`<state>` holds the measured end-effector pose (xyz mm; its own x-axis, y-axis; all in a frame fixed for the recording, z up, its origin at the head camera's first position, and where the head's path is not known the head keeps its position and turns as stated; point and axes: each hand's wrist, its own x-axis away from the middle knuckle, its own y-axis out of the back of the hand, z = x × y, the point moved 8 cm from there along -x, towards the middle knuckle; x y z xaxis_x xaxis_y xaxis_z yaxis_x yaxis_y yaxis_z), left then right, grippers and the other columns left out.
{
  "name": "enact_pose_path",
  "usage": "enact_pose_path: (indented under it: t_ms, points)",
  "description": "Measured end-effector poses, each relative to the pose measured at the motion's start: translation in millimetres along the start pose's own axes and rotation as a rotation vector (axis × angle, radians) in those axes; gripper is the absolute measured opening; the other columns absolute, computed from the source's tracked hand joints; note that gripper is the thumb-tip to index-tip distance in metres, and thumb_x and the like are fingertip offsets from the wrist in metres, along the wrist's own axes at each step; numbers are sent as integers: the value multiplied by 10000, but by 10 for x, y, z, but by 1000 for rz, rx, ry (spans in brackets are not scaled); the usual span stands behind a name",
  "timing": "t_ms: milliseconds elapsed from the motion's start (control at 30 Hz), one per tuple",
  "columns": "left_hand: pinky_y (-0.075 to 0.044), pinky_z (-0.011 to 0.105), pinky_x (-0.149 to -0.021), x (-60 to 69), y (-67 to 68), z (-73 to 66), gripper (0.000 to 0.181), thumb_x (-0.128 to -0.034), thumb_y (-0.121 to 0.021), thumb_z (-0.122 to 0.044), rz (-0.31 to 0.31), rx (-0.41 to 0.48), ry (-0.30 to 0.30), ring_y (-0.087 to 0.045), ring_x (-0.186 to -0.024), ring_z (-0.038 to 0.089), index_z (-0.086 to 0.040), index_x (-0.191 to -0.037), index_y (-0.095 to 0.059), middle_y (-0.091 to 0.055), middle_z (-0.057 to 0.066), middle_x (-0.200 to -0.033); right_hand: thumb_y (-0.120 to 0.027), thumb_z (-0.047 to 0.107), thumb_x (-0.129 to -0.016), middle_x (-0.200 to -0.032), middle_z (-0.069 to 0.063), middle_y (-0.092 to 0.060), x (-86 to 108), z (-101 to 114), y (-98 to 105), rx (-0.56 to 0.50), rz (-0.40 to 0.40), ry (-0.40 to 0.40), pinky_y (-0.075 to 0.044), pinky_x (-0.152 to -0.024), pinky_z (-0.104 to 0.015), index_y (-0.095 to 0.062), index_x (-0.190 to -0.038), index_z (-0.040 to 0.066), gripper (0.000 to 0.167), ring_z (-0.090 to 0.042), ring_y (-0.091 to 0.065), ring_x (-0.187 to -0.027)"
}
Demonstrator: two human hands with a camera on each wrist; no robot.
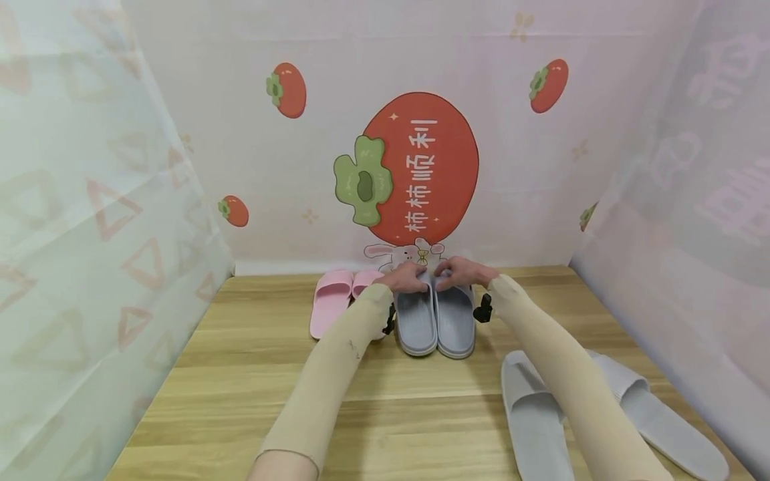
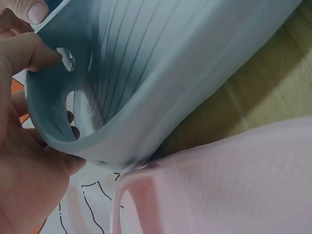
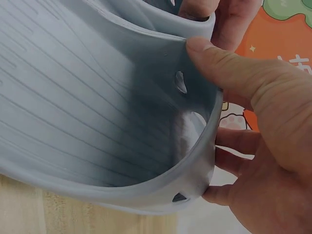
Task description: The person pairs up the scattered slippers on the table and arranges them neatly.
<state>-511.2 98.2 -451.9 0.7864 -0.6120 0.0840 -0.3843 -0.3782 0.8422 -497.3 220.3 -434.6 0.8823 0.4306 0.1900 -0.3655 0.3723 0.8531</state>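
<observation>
Two grey-blue slippers stand side by side at the back of the wooden surface, the left one (image 1: 416,327) touching the right one (image 1: 455,327). My left hand (image 1: 406,277) grips the strap of the left slipper (image 2: 161,63), thumb on one face and fingers round the other. With my right hand (image 1: 462,272) I pinch the strap of the right slipper (image 3: 97,97), thumb at its upper edge and fingers outside. In the left wrist view a pink slipper (image 2: 234,180) lies beside the left slipper.
A pair of pink slippers (image 1: 329,310) sits just left, partly behind my left sleeve. Larger light grey slippers (image 1: 538,427) lie at the front right, partly under my right forearm. Printed cloth walls (image 1: 505,220) enclose the back and sides of the wooden surface (image 1: 252,374).
</observation>
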Motion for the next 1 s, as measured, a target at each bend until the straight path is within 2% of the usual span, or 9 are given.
enact_pose_path:
  t_ms: [233,333,433,633,833,900,1000]
  points:
    - [-452,368,-1022,8,-52,31,640,-911,-648,-236,23,-6,84,-512,-1133,199,-89,-1490,-419,-506,81,-1472,-754,341,-856,-1208,-99,-628,-82,-49,-43,-14,11,-18,-445,-887,-353,-670,-1232,107,450,-230,-512,-1033]
    - [-474,383,-940,11,-49,16,548,-919,-638,-225,13,-13,85,-527,-1067,224,-70,-1426,-499,-574,117,-1363,-757,347,-853,-1187,-94,-631,-118,-71,-38,-10,0,-17,-443,-889,-356,-677,-1218,116,440,-236,-509,-1032]
    - [-482,386,-920,3,-17,-4,503,-915,-640,-227,-24,-31,83,-531,-1039,225,-64,-1380,-540,-599,120,-1299,-757,340,-852,-1179,-88,-625,-139,-99,-18,-20,-11,-30,-439,-896,-365,-681,-1206,120,423,-238,-503,-1039]
    - [-492,369,-884,-1,2,30,492,-911,-642,-249,-62,-48,127,-540,-1006,217,-80,-1366,-563,-619,84,-1264,-746,307,-865,-1218,-108,-633,-174,-88,2,-36,-9,-21,-458,-920,-391,-673,-1218,90,422,-246,-516,-1060]
    - [-472,343,-779,-37,9,29,406,-908,-636,-248,-83,-48,119,-544,-929,219,-58,-1266,-615,-633,95,-1120,-722,292,-886,-1202,-114,-651,-166,-80,48,-26,-39,-27,-476,-928,-410,-663,-1226,71,409,-242,-545,-1052]
    - [-483,350,-804,-37,11,36,405,-906,-640,-247,-87,-51,121,-547,-940,217,-59,-1264,-618,-637,99,-1135,-715,292,-893,-1197,-113,-655,-169,-68,48,-19,-44,-22,-483,-928,-410,-661,-1224,68,403,-239,-556,-1046]
    - [-498,376,-915,-19,12,53,449,-907,-636,-257,-93,-80,133,-556,-1025,216,-70,-1313,-596,-626,108,-1244,-708,284,-897,-1187,-109,-661,-175,-40,26,-10,-37,-10,-487,-923,-401,-663,-1220,68,391,-233,-562,-1033]
